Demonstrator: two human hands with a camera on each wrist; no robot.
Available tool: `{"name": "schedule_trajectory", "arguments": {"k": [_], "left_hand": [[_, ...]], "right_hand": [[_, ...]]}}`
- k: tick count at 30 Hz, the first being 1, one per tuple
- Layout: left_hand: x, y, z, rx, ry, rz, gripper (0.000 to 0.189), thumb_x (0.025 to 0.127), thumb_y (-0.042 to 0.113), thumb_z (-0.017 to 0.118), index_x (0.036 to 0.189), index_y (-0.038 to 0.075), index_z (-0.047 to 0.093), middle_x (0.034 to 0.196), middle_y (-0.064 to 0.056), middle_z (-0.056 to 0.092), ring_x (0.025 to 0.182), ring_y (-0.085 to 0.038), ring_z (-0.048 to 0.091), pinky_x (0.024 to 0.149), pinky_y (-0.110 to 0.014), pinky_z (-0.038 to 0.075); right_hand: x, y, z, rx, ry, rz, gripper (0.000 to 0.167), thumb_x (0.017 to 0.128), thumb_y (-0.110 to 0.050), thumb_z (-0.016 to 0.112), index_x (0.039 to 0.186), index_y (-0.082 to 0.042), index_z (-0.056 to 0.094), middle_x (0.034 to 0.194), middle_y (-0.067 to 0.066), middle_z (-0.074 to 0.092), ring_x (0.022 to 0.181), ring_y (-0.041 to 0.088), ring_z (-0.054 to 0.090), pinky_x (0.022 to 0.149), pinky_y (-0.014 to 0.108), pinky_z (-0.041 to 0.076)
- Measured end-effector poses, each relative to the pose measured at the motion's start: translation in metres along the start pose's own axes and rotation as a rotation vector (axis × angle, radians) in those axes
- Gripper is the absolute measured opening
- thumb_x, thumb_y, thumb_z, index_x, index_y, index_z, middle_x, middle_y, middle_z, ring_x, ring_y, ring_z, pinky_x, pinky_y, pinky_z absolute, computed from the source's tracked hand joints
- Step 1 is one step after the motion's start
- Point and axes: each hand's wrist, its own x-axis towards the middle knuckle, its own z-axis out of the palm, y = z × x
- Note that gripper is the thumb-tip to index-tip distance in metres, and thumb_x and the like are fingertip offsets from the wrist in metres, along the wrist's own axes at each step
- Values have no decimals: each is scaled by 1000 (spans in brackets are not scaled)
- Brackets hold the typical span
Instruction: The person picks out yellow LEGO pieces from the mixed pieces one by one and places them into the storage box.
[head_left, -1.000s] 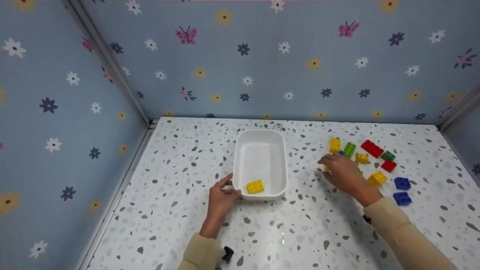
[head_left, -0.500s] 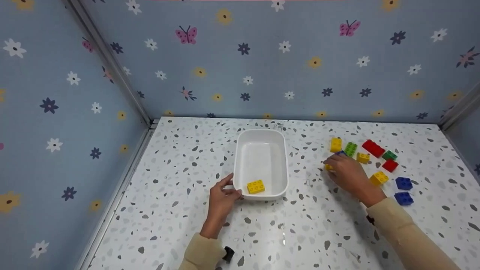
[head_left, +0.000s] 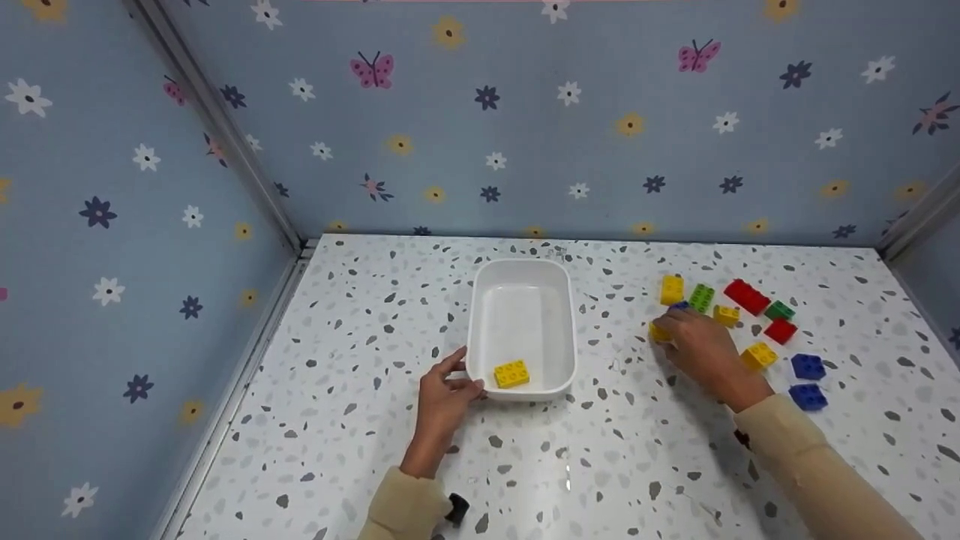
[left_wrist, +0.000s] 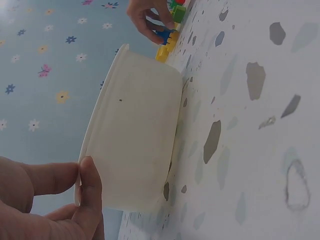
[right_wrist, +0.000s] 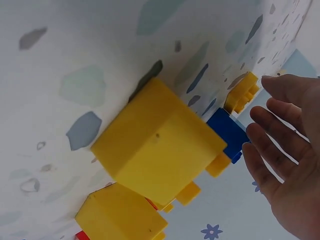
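Observation:
My left hand (head_left: 442,394) pinches the near-left corner of a white plastic tub (head_left: 480,322); the left wrist view shows thumb and fingers on the tub's rim (left_wrist: 105,95). Inside the tub, near its front end, lies a yellow toy building brick (head_left: 511,373). My right hand (head_left: 701,349) is low over the loose bricks, fingertips right at a yellow brick (head_left: 660,332) and a blue brick (head_left: 679,306). From the right wrist, the fingers (right_wrist: 275,135) look loosely extended beside the blue brick (right_wrist: 227,132) and the small yellow brick (right_wrist: 242,93).
Around the right hand lie other bricks: yellow (head_left: 672,289), light green (head_left: 701,298), long red (head_left: 746,297), dark green (head_left: 779,310), small red (head_left: 781,331), a taller yellow (head_left: 759,356) and two blue (head_left: 808,367). A flower-patterned wall (head_left: 525,135) borders the speckled table (head_left: 360,337).
My right hand has shifted slightly to the right and its fingers have drawn in, leaving more of the yellow brick showing. The left hand and the tub stay put.

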Motion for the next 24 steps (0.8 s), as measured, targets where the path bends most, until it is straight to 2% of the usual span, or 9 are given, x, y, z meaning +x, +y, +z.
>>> {"name": "schedule_trajectory", "arguments": {"k": [12, 24], "left_hand": [[-2, 0, -1, -11, -9, 14, 63, 93, -11, 69, 153, -5, 51, 132, -23, 56, 97, -24, 68, 82, -33, 66], [-1, -1, 0, 0, -5, -3, 62, 93, -11, 69, 152, -3, 53, 131, -22, 57, 96, -23, 68, 81, -31, 66]], "right_hand": [[-1, 3, 0, -6, -20, 17, 43, 90, 2, 81, 131, 3, 70, 127, 23, 70, 118, 43, 65, 107, 60, 54], [-2, -1, 1, -28, -35, 46, 46, 91, 2, 79, 136, 2, 68, 130, 24, 70, 121, 46, 65, 108, 62, 52]]}}
